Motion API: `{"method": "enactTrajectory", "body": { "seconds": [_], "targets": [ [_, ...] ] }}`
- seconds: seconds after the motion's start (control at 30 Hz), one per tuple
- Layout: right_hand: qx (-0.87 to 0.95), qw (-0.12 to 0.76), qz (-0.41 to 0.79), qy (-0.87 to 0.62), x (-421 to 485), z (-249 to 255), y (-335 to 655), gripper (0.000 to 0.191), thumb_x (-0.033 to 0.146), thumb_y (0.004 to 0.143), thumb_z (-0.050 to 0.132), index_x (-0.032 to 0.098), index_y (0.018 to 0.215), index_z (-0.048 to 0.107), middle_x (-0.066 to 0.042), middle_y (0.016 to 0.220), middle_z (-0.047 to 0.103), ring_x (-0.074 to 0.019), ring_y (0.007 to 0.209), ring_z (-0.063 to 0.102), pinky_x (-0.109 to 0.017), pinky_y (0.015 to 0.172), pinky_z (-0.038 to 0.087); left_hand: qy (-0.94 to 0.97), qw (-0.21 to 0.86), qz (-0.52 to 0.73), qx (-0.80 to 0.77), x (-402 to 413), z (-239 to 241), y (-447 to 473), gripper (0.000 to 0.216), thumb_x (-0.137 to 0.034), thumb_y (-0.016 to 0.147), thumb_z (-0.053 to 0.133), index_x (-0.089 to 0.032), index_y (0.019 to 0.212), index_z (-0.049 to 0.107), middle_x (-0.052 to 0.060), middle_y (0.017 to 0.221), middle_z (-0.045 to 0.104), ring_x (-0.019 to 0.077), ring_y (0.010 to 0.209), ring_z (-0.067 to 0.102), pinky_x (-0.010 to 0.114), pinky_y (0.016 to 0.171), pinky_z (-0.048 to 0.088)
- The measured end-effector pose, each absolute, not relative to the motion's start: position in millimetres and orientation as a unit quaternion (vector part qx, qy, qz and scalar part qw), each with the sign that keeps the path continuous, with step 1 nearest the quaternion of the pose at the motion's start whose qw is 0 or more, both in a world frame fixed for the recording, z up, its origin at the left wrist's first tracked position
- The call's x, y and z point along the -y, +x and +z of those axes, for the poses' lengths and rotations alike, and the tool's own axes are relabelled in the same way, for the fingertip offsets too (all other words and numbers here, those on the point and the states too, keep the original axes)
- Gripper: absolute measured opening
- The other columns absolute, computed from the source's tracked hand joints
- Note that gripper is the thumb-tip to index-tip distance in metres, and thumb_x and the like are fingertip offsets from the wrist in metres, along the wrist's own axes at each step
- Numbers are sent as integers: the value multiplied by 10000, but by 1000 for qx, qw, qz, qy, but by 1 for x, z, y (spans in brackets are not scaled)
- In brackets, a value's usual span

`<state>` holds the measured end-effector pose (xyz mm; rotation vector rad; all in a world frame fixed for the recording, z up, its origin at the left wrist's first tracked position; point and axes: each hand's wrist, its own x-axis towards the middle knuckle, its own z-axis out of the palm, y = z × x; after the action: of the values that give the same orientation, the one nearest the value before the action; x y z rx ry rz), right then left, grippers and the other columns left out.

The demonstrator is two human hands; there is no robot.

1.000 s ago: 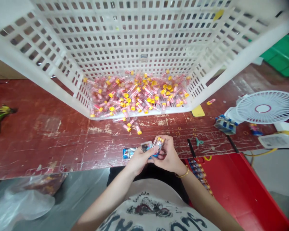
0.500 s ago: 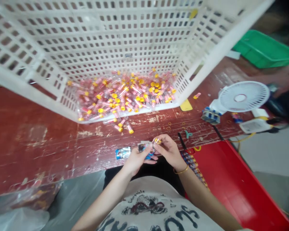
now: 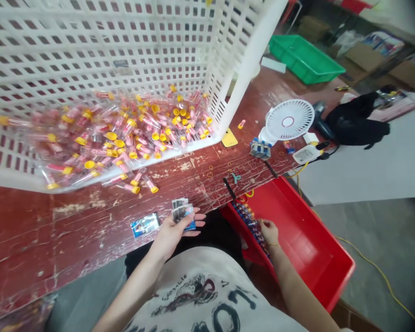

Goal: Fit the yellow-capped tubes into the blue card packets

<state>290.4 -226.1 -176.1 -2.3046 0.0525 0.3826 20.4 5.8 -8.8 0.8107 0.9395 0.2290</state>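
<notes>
My left hand (image 3: pixel 174 228) holds a few small picture cards (image 3: pixel 182 212) between thumb and fingers, above the table's front edge. Left of it a blue picture packet (image 3: pixel 145 224) lies flat on the table. My right hand (image 3: pixel 269 232) is down at the left side of the red bin (image 3: pixel 297 226), fingertips pinched on a small yellow-capped tube, mostly hidden by the fingers. It touches a row of blue-wrapped tubes (image 3: pixel 245 213) lined up along the bin's inner side. Clear tubes with pink contents and yellow caps (image 3: pixel 138 133) fill the bottom of the white crate (image 3: pixel 166 50).
A few loose tubes (image 3: pixel 135 180) lie before the crate. To the right are a yellow card (image 3: pixel 229 138), a blue bundle (image 3: pixel 260 148), a white fan (image 3: pixel 289 121), a power strip (image 3: pixel 306 153) and a green tray (image 3: pixel 306 60). Small rubber bands dot the red table (image 3: pixel 173 177).
My right hand has left the left hand and moved right and down to the row in the red bin, with the capped tube. The left hand keeps the cards. The view has swung right.
</notes>
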Motion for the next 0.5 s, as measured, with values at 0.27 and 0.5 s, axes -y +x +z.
{"method": "enactTrajectory", "body": {
  "seconds": [0.27, 0.5],
  "targets": [
    [43, 388, 121, -912, 209, -146, 293, 330, 435, 590, 619, 172, 783, 566, -90, 732, 601, -260, 688, 589, -412, 671, 506, 358, 827, 136, -411, -3, -11, 1, 501, -378, 719, 736, -131, 1138, 616, 171, 1114, 686, 281, 926, 687, 371, 723, 571],
    [529, 381, 71, -755, 7, -68, 250, 185, 327, 870, 435, 183, 950, 519, -102, 942, 577, -210, 858, 588, -371, 802, 507, 376, 799, 155, -444, -8, -10, -11, 457, -495, 612, 781, -122, 863, 699, 141, 911, 738, 244, 814, 699, 292, 616, 551]
  ]
}}
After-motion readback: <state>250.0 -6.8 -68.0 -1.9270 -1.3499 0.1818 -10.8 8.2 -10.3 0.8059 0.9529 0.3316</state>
